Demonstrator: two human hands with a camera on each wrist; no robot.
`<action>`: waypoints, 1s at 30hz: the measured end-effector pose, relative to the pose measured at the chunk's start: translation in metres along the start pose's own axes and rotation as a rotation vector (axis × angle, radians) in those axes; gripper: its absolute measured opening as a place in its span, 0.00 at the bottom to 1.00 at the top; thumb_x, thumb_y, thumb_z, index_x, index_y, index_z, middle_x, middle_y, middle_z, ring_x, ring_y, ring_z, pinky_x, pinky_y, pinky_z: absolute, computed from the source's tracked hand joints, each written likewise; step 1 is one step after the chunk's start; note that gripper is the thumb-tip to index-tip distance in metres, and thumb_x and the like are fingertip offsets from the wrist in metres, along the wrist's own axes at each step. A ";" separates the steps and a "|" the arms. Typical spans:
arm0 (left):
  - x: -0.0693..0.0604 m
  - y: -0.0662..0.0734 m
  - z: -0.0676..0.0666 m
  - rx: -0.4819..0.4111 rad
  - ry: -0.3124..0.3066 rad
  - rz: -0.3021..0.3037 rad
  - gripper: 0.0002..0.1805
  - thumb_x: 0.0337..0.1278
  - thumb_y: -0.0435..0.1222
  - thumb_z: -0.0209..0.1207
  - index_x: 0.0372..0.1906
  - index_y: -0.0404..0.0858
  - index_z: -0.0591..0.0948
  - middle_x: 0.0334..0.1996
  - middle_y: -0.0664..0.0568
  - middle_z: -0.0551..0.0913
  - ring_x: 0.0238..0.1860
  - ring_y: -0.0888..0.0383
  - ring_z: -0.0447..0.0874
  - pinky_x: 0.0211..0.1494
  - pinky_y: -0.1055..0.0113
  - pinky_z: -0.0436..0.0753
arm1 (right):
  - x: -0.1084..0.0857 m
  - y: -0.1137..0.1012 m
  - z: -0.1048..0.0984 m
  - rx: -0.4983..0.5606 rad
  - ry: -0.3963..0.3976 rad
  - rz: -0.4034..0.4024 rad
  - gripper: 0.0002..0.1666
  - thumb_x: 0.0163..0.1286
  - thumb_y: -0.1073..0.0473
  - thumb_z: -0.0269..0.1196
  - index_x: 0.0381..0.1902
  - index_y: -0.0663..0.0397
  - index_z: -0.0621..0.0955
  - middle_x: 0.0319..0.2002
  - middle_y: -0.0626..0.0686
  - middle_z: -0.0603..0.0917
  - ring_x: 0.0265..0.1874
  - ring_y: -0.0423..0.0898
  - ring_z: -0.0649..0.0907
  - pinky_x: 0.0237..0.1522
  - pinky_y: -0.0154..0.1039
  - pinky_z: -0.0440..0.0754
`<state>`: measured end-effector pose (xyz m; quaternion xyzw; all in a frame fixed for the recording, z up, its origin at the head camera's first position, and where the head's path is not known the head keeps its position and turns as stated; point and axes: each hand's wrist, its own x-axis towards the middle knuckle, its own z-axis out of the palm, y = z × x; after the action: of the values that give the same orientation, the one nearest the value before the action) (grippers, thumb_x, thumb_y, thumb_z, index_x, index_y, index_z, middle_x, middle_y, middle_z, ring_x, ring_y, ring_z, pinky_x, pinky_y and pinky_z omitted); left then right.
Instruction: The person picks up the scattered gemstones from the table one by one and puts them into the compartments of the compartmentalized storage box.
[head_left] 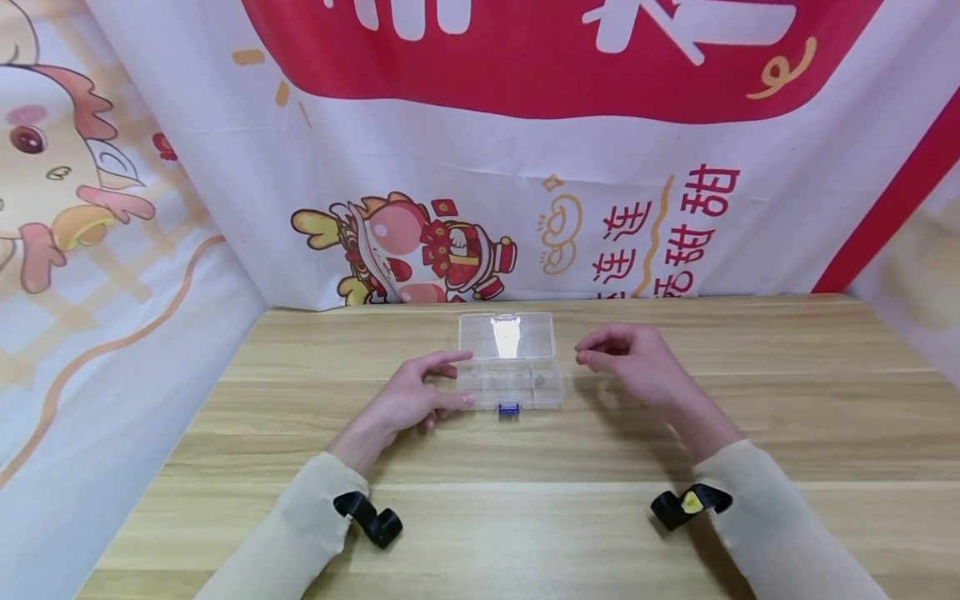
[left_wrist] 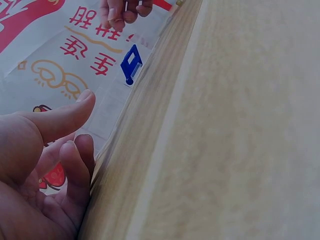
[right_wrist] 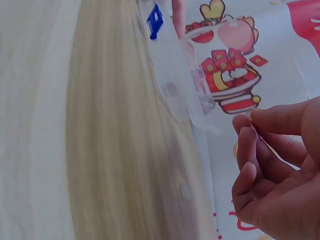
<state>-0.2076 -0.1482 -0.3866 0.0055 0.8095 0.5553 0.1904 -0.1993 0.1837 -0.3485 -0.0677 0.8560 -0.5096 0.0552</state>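
Observation:
A clear plastic box (head_left: pixel 509 383) with small compartments lies on the table, its lid (head_left: pixel 480 335) raised at the back and its blue latch (head_left: pixel 508 409) at the front. My left hand (head_left: pixel 408 396) touches the box's left side with thumb and forefinger spread; the latch (left_wrist: pixel 132 65) also shows in the left wrist view. Right of the box, my right hand (head_left: pixel 637 362) is held above the table. In the right wrist view its thumb and forefinger (right_wrist: pixel 248 116) pinch a tiny item, mostly hidden by the fingertips. Small pieces seem to lie in some compartments.
Wooden table (head_left: pixel 510 533) under both arms. A printed white and red cloth (head_left: pixel 450 150) hangs behind it, with another patterned cloth (head_left: pixel 150 275) along the left. A small clear spot or piece (right_wrist: pixel 185 191) shows on the wood near the box's right side.

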 end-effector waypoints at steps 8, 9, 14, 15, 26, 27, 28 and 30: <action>0.000 0.000 0.000 0.002 -0.001 -0.002 0.40 0.54 0.38 0.79 0.71 0.66 0.78 0.68 0.49 0.75 0.25 0.58 0.77 0.23 0.70 0.76 | 0.001 -0.004 0.013 0.012 -0.014 -0.001 0.15 0.74 0.60 0.69 0.54 0.62 0.86 0.46 0.56 0.89 0.41 0.46 0.82 0.43 0.39 0.85; 0.000 0.000 0.000 0.002 0.000 -0.002 0.40 0.54 0.38 0.79 0.71 0.66 0.78 0.68 0.49 0.75 0.25 0.58 0.77 0.23 0.70 0.76 | 0.001 -0.005 0.014 0.015 -0.018 0.004 0.15 0.74 0.60 0.69 0.54 0.61 0.86 0.46 0.56 0.88 0.41 0.47 0.82 0.42 0.39 0.84; -0.001 0.001 0.000 -0.001 0.000 0.000 0.39 0.54 0.38 0.79 0.70 0.66 0.78 0.68 0.49 0.75 0.25 0.58 0.77 0.23 0.70 0.76 | 0.001 -0.007 0.018 0.021 -0.030 0.023 0.14 0.74 0.60 0.69 0.54 0.59 0.86 0.46 0.56 0.87 0.42 0.48 0.82 0.42 0.36 0.83; -0.001 0.001 0.001 -0.003 0.000 0.000 0.39 0.54 0.38 0.79 0.70 0.65 0.79 0.68 0.49 0.75 0.25 0.58 0.77 0.23 0.70 0.76 | 0.000 -0.007 0.019 0.023 -0.031 0.024 0.14 0.74 0.60 0.69 0.53 0.60 0.86 0.46 0.56 0.87 0.43 0.48 0.82 0.43 0.36 0.83; -0.002 0.001 0.000 -0.003 0.003 0.002 0.39 0.53 0.38 0.79 0.70 0.65 0.79 0.67 0.48 0.75 0.25 0.57 0.77 0.23 0.69 0.76 | 0.001 -0.011 0.029 0.029 -0.052 0.033 0.14 0.73 0.61 0.69 0.54 0.60 0.85 0.46 0.56 0.87 0.44 0.49 0.82 0.46 0.37 0.84; -0.002 0.001 0.000 -0.003 0.003 0.002 0.39 0.53 0.38 0.79 0.70 0.65 0.79 0.67 0.48 0.75 0.25 0.57 0.77 0.23 0.69 0.76 | 0.001 -0.011 0.029 0.031 -0.054 0.031 0.14 0.73 0.61 0.69 0.54 0.60 0.85 0.46 0.56 0.87 0.44 0.49 0.82 0.46 0.37 0.84; -0.002 0.001 0.000 -0.002 0.003 0.002 0.39 0.54 0.38 0.79 0.70 0.65 0.79 0.67 0.48 0.75 0.25 0.57 0.77 0.23 0.69 0.76 | 0.001 -0.012 0.029 0.032 -0.054 0.029 0.14 0.73 0.61 0.69 0.54 0.60 0.85 0.45 0.56 0.87 0.43 0.49 0.82 0.45 0.37 0.84; -0.002 0.001 0.000 -0.001 0.003 0.000 0.39 0.54 0.39 0.79 0.70 0.65 0.79 0.67 0.48 0.75 0.25 0.57 0.77 0.23 0.69 0.76 | 0.001 -0.012 0.030 0.036 -0.053 0.029 0.14 0.73 0.62 0.69 0.54 0.60 0.85 0.45 0.56 0.87 0.43 0.49 0.82 0.45 0.36 0.84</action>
<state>-0.2062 -0.1481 -0.3847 0.0048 0.8096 0.5556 0.1893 -0.1943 0.1519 -0.3520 -0.0676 0.8458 -0.5221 0.0864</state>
